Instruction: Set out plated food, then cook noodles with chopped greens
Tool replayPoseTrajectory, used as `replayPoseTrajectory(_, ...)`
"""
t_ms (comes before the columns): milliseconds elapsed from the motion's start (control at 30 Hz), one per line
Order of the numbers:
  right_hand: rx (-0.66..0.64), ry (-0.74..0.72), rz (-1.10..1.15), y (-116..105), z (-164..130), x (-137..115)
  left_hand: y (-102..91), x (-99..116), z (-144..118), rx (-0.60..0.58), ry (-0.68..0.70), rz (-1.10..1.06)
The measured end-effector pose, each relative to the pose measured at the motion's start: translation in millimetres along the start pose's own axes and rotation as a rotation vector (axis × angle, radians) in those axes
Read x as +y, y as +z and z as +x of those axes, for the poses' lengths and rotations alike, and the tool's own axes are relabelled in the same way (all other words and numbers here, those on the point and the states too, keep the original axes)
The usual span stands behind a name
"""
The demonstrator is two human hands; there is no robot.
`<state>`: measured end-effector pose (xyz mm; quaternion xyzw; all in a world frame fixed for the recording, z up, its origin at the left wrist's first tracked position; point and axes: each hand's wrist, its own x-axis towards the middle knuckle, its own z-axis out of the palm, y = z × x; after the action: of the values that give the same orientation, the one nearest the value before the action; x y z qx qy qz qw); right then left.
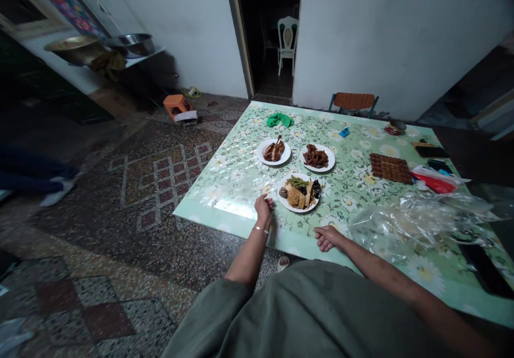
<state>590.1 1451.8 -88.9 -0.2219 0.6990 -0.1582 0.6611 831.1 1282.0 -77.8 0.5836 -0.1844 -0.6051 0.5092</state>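
My left hand [263, 208] rests on the green flowered table [225, 181] just left of the nearest white plate [299, 192], which holds mixed food. Its fingers are curled and nothing shows in them. My right hand [327, 237] lies near the table's front edge, fingers loosely bent, holding nothing. Two more white plates stand farther back: one [273, 151] with brown meat on the left, another [317, 157] with dark meat on the right.
Crumpled clear plastic [417, 221] lies right of my right hand. A brown trivet [390, 167], a red packet [436, 182], a green cloth [280, 119] and small items sit farther back. Another person's legs [36, 179] are at the left, on the patterned floor.
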Motion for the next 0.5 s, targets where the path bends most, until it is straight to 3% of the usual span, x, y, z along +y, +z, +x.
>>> replayPoseTrajectory(133,-0.006,0.010,0.005,1,-5,-3,-47.3,-21,-44,-0.015,0.023,0.065)
replayPoseTrajectory(267,0.006,0.012,-0.007,2,-6,-3,-85.3,-37,-65,-0.032,0.083,0.233)
replayPoseTrajectory(400,0.003,-0.005,-0.018,2,-3,2,-114.8,-54,-83,0.025,0.123,0.291)
replayPoseTrajectory(500,-0.009,-0.025,-0.032,1,-1,6,-129.3,-64,-105,0.066,0.233,0.404)
